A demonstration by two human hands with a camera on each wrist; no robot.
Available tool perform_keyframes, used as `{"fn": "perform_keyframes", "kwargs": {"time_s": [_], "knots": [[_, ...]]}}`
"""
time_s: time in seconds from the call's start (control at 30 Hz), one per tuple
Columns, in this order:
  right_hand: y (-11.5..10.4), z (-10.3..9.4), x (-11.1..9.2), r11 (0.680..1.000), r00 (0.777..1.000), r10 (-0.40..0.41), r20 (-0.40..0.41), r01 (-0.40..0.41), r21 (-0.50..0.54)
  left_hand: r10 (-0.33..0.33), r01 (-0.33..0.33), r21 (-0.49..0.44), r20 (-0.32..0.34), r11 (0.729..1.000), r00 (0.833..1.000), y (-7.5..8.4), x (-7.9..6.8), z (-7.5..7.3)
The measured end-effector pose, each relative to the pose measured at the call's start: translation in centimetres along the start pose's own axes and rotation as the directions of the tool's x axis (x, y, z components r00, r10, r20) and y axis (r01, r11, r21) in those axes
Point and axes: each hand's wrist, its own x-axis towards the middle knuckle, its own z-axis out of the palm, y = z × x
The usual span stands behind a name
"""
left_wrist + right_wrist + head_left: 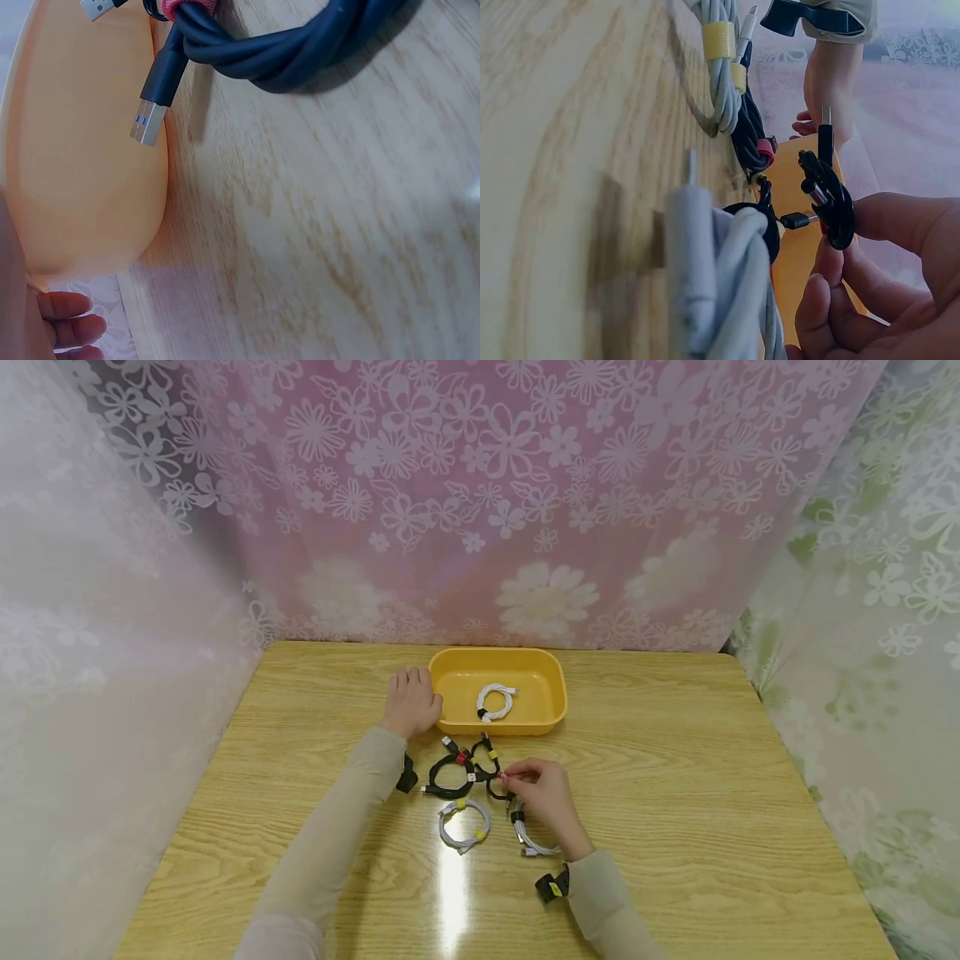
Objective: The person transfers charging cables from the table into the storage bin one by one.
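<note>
My left hand (411, 700) holds the left rim of a yellow plastic bin (517, 728); in the left wrist view its fingertips (79, 328) show past the bin's end. A coiled white cable (481, 702) lies inside the bin. Between thumb and fingers, my right hand (553, 793) pinches a small coiled black USB cable (836, 199), with a bit of red showing at the fingertips in the head view. Just below that hand is a white cable coil (537, 847) with a black tie, partly hidden by it.
Left of the right hand lie a thick black cable coil (450, 794) with a red tie and a small black cable with a yellow tie (492, 755). Nearer is a grey cable coil (443, 832) with yellow ties. Floral curtains (465, 527) hang behind the wooden table (675, 777).
</note>
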Motion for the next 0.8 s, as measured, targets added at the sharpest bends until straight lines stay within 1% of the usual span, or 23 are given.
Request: {"fn": "perform_keyframes", "kwargs": {"time_s": [0.17,0.4,0.63,0.8], "knots": [[-0.2,0.0,0.3,1.000,1.000,0.009,-0.015,-0.009,-0.009,-0.004,0.004,-0.003,0.002,1.000,1.000,0.0,0.1,0.1],[-0.4,0.0,0.8,1.000,0.999,0.017,-0.030,-0.017,0.017,-0.008,0.008,-0.007,0.007,1.000,1.000,0.0,0.1,0.0],[-1.0,-0.2,1.1,0.998,0.999,0.032,-0.029,-0.031,0.049,-0.004,0.004,-0.007,0.009,1.000,1.000,0.0,0.0,-0.1],[-1.5,-0.4,1.5,0.998,0.999,0.038,-0.036,-0.037,0.048,0.002,-0.002,-0.011,0.005,1.000,1.000,-0.1,0.0,0.0]]}}
